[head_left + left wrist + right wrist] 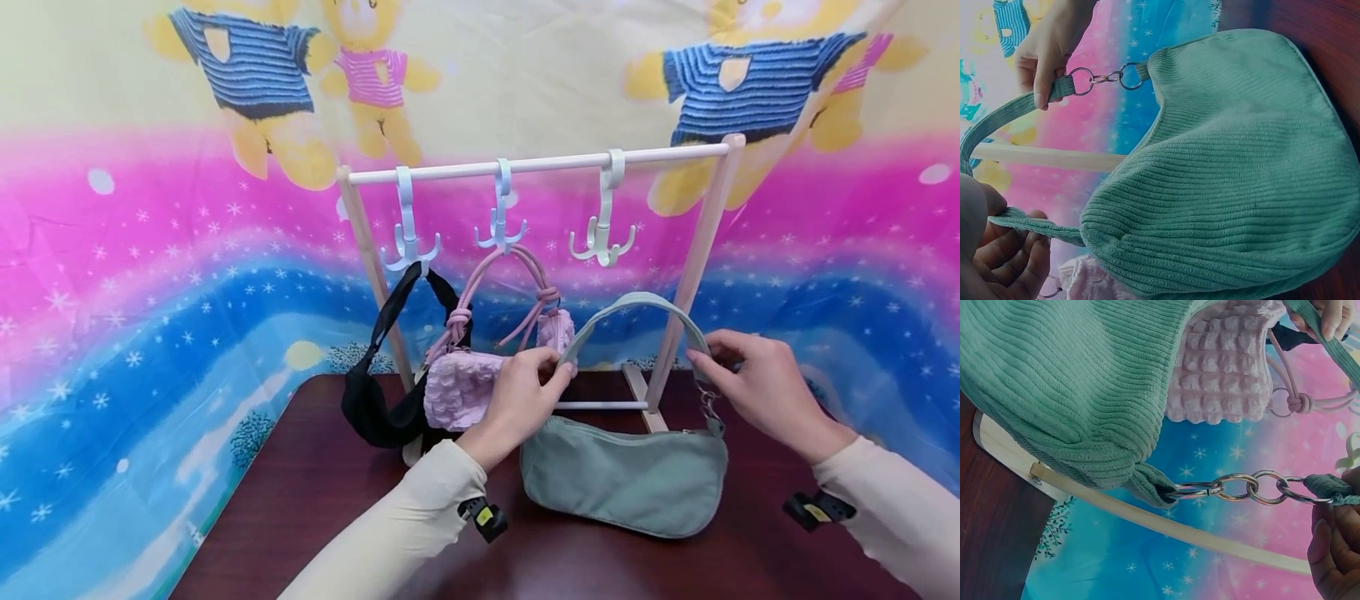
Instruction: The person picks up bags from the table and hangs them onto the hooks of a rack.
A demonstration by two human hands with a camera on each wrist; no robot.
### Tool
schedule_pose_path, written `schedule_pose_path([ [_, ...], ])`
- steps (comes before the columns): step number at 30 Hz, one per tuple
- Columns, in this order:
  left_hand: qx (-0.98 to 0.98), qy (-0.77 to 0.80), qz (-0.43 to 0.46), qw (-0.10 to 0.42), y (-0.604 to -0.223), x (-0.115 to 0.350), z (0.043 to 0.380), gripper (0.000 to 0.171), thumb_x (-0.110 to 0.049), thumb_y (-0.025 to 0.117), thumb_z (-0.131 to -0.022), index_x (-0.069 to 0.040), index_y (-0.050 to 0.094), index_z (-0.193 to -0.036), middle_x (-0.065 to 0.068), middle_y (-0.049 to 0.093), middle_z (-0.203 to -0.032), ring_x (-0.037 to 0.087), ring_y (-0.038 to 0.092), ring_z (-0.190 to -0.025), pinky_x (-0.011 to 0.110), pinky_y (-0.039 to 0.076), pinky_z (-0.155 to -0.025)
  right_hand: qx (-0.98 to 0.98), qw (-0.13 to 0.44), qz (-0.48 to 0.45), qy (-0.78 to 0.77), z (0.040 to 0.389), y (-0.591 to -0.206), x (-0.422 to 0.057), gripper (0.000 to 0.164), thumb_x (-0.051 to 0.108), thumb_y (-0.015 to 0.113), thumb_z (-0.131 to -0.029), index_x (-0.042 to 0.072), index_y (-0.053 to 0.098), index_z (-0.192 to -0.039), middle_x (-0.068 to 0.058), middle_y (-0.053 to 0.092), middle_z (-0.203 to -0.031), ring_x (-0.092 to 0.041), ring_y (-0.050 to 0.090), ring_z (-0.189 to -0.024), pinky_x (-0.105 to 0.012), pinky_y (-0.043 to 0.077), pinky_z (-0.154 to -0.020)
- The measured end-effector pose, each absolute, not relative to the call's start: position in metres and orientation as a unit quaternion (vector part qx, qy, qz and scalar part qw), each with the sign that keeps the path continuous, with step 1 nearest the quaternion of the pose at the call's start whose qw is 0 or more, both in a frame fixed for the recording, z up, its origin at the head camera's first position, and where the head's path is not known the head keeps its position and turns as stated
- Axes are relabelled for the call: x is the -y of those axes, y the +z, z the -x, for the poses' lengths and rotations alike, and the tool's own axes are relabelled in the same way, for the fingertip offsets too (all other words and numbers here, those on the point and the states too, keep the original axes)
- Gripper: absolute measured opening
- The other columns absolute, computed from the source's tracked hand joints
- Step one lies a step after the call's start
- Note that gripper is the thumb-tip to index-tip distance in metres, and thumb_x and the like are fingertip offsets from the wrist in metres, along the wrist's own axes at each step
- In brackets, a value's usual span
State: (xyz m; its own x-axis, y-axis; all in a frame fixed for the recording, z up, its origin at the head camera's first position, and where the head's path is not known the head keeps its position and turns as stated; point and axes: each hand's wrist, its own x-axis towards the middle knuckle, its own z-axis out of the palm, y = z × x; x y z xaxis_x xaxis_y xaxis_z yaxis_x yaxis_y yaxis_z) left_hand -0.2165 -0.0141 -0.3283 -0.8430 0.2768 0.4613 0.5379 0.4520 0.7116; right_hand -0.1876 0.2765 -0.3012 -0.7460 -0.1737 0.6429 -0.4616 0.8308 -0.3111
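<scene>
A green corduroy handbag (626, 479) hangs by its strap between both hands, just over the table. My left hand (525, 400) pinches the strap (637, 298) near its left end. On the other side my right hand (765, 383) pinches the strap's right end, above the metal ring chain (1235, 487) that joins it to the bag. The strap arches upward between the hands, below a pale green hook (603, 225) on the rack's rail. Behind my left hand a pink puffy bag (459, 390) hangs from a blue hook (501, 212).
A black bag (386, 417) hangs from another blue hook (407, 225) at the left of the wooden rack (693, 267). The rack stands on a dark red-brown table (300, 500). A cloth backdrop with bears (255, 67) hangs behind it.
</scene>
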Motion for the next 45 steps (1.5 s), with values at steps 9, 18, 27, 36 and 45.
schedule_pose_path([
  [9, 0.832, -0.475, 0.246, 0.145, -0.324, 0.017, 0.216, 0.018, -0.023, 0.061, -0.101, -0.017, 0.072, -0.089, -0.001, 0.069, -0.072, 0.005, 0.053, -0.059, 0.021, 0.043, -0.056, 0.900, 0.316, -0.178, 0.240, 0.189, -0.295, -0.273, 0.003, 0.011, 0.075, -0.091, 0.011, 0.072, -0.090, 0.004, 0.066, -0.068, 0.003, 0.053, -0.059, -0.022, 0.038, -0.048],
  [18, 0.825, -0.480, 0.253, 0.157, -0.319, 0.018, 0.216, 0.017, -0.020, 0.061, -0.101, -0.013, 0.070, -0.089, 0.004, 0.073, -0.075, 0.005, 0.056, -0.060, 0.020, 0.045, -0.055, 0.895, 0.321, -0.187, 0.245, 0.194, -0.293, -0.272, 0.009, 0.006, 0.076, -0.089, 0.014, 0.074, -0.093, 0.001, 0.069, -0.072, 0.008, 0.055, -0.063, -0.018, 0.037, -0.049],
  [27, 0.828, -0.478, 0.250, 0.155, -0.317, 0.019, 0.217, 0.017, -0.023, 0.061, -0.102, -0.013, 0.072, -0.093, 0.003, 0.074, -0.079, 0.004, 0.059, -0.064, 0.020, 0.048, -0.059, 0.896, 0.320, -0.189, 0.243, 0.195, -0.292, -0.271, 0.010, 0.006, 0.076, -0.089, 0.012, 0.075, -0.097, 0.001, 0.071, -0.074, 0.011, 0.055, -0.066, -0.018, 0.040, -0.051],
  [36, 0.827, -0.478, 0.249, 0.159, -0.317, 0.020, 0.218, 0.017, -0.022, 0.062, -0.101, -0.011, 0.072, -0.093, 0.001, 0.073, -0.077, 0.004, 0.058, -0.063, 0.020, 0.048, -0.058, 0.895, 0.324, -0.191, 0.241, 0.195, -0.289, -0.269, 0.010, 0.007, 0.076, -0.089, 0.010, 0.075, -0.099, 0.000, 0.070, -0.074, 0.010, 0.053, -0.067, -0.020, 0.038, -0.050],
  [45, 0.822, -0.483, 0.249, 0.168, -0.314, 0.021, 0.218, 0.016, -0.019, 0.063, -0.100, -0.009, 0.073, -0.093, 0.003, 0.071, -0.072, 0.005, 0.058, -0.061, 0.021, 0.047, -0.057, 0.891, 0.332, -0.198, 0.237, 0.196, -0.285, -0.268, 0.012, 0.005, 0.075, -0.089, 0.009, 0.075, -0.100, -0.001, 0.071, -0.075, 0.013, 0.053, -0.069, -0.019, 0.041, -0.052],
])
